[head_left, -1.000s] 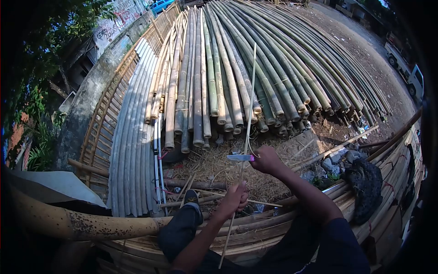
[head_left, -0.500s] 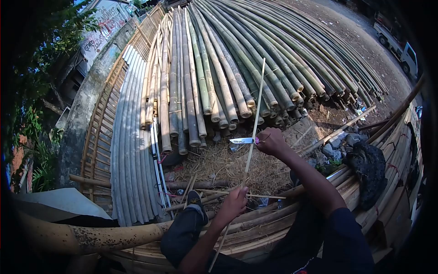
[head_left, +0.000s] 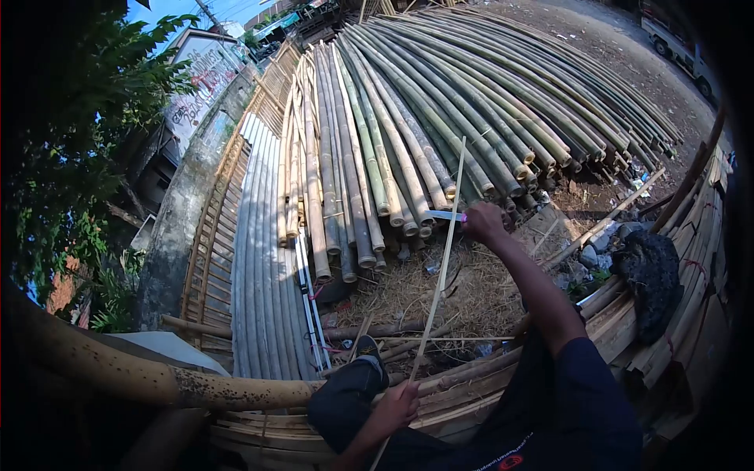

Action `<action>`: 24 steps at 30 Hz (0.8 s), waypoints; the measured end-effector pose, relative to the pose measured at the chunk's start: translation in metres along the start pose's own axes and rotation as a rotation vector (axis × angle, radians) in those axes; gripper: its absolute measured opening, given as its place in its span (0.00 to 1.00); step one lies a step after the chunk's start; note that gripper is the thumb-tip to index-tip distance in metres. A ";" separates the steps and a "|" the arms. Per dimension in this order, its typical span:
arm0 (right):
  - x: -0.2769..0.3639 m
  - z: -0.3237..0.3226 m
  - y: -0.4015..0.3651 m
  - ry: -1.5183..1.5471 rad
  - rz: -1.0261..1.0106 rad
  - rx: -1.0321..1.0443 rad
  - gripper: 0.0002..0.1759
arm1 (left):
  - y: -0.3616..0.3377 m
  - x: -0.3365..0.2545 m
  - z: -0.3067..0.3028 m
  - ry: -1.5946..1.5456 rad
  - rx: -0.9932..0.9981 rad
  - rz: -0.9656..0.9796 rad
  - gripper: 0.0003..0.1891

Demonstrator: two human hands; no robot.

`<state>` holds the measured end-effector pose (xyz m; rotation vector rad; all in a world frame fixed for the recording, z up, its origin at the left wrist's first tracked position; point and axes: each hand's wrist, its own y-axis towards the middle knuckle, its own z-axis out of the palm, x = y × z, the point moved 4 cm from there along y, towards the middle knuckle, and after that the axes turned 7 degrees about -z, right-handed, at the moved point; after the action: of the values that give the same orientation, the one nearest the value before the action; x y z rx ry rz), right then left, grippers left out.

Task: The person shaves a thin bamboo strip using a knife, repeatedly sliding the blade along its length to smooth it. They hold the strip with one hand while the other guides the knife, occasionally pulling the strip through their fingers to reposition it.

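Note:
Closed around the lower part of a long, thin bamboo strip, my left hand rests low, just above my lap. The strip rises at a slant, its far tip overlapping the bamboo poles in this view. Further up, my right hand grips a knife by its pink handle, most of which my fingers hide. The blade points left and crosses the strip a short way below its tip. My right arm is stretched forward.
A large stack of bamboo poles lies ahead, beside corrugated sheets on the left. A thick bamboo pole crosses at lower left. Split bamboo lengths and a dark, rough lump lie at right.
The knife has moved outward along the strip, nearer its tip, and its blade now shows narrower. My left hand and the strip are lower. The whole view has shifted slightly.

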<state>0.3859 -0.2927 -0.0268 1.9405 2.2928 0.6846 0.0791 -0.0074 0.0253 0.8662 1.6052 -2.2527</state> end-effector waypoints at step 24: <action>-0.009 -0.007 -0.009 0.090 0.106 -0.050 0.11 | -0.150 0.115 0.033 -0.119 -0.164 -0.154 0.12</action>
<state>0.3776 -0.3046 -0.0257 2.0611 2.2117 0.8473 -0.0997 0.0334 0.0807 0.5745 1.8257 -2.1856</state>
